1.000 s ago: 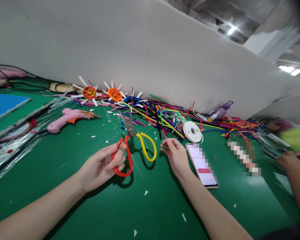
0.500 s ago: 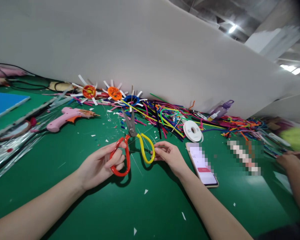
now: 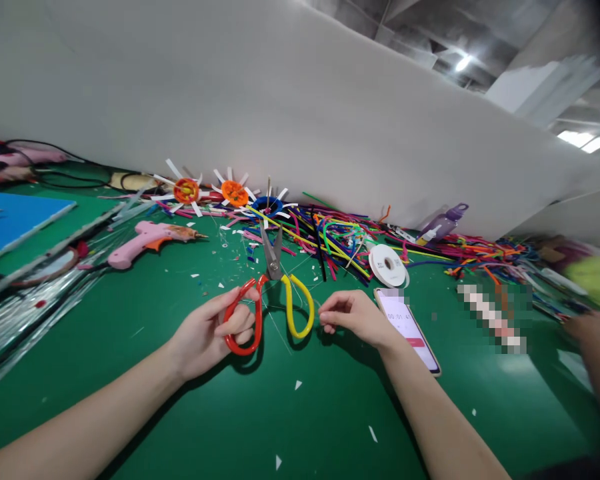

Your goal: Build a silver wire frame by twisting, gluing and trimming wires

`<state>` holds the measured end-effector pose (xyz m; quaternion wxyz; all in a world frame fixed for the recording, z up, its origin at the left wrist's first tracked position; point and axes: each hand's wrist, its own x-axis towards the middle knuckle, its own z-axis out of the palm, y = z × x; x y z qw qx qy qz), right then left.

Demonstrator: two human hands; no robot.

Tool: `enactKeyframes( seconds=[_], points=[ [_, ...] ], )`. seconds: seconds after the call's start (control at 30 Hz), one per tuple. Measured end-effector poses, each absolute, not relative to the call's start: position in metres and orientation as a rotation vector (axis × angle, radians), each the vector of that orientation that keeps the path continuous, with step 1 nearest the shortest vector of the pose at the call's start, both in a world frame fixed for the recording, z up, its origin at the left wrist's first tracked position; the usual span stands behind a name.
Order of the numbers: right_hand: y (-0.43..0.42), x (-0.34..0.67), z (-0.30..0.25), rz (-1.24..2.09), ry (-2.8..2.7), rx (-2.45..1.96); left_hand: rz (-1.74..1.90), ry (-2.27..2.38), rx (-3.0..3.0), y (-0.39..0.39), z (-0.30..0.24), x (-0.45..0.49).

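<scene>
My left hand [image 3: 207, 337] is closed on the red handle of a pair of scissors [image 3: 273, 260]. The scissors lie on the green table [image 3: 305, 427] with their blades together, pointing away from me. Their yellow handle [image 3: 303, 310] is free. My right hand [image 3: 355, 317] rests just right of that yellow handle, not touching it. Its fingertips are pinched together, and I cannot see what, if anything, is between them.
A phone [image 3: 413, 330] lies by my right wrist, behind it a white ribbon spool [image 3: 387, 265] and a heap of coloured pipe cleaners [image 3: 340, 233]. A pink glue gun [image 3: 150, 237], paper flowers [image 3: 235, 193], silver strips [image 3: 25, 300] and a blue board [image 3: 15, 217] lie left. Another person's hand [image 3: 587, 327] is far right.
The scissor handles have come closer together and the blades have shut. My right hand touched the yellow handle half a second ago and has now drawn off to the right.
</scene>
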<state>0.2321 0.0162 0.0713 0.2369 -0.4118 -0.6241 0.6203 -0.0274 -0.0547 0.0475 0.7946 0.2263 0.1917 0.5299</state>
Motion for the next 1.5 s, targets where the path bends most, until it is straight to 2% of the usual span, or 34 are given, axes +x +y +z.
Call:
enactKeyframes(
  seconds=[0.23, 0.37, 0.43, 0.7, 0.87, 1.17, 1.5],
  points=[
    [0.031, 0.259, 0.093, 1.495, -1.253, -1.016, 1.103, 0.421, 0.512, -0.053, 0.046, -0.026],
    [0.053, 0.272, 0.097, 1.102, -1.007, -1.030, 1.103, 0.434, 0.535, -0.052, 0.047, -0.022],
    [0.067, 0.275, 0.098, 0.957, -1.074, -1.089, 1.097, 0.435, 0.546, -0.052, 0.048, -0.020],
    [0.127, 0.275, 0.129, 0.735, -1.373, -1.231, 1.078, 0.442, 0.561, -0.052, 0.046, -0.021],
    [0.140, 0.278, 0.129, 0.452, -1.827, -1.533, 1.078, 0.445, 0.573, -0.052, 0.048, -0.020],
    [0.146, 0.283, 0.101, 0.329, -1.695, -1.494, 1.069, 0.430, 0.604, -0.052, 0.046, -0.020],
    [0.147, 0.283, 0.101, 0.182, -1.745, -1.581, 1.077, 0.440, 0.599, -0.051, 0.046, -0.020]
  ],
)
